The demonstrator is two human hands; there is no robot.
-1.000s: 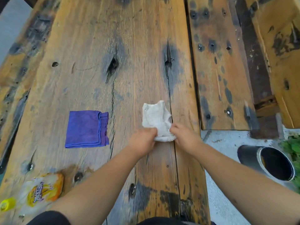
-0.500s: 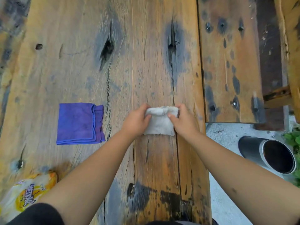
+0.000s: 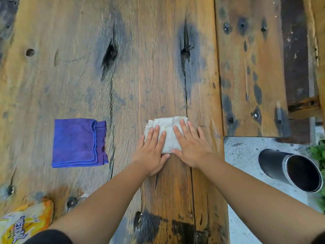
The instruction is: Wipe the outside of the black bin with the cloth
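Both hands (image 3: 173, 148) flat on cloth (image 3: 167, 136)

Two hands, the left hand (image 3: 152, 150) and the right hand (image 3: 190, 146), both lie flat on one white cloth (image 3: 167, 136). One folded purple cloth (image 3: 78, 142) makes two cloths in all. One black bin (image 3: 290, 169) lies on its side (off the table, on the ground). One snack bag (image 3: 22, 223) shows at the lower left corner. One wooden table (image 3: 140, 67) bears the cloths and the bag.
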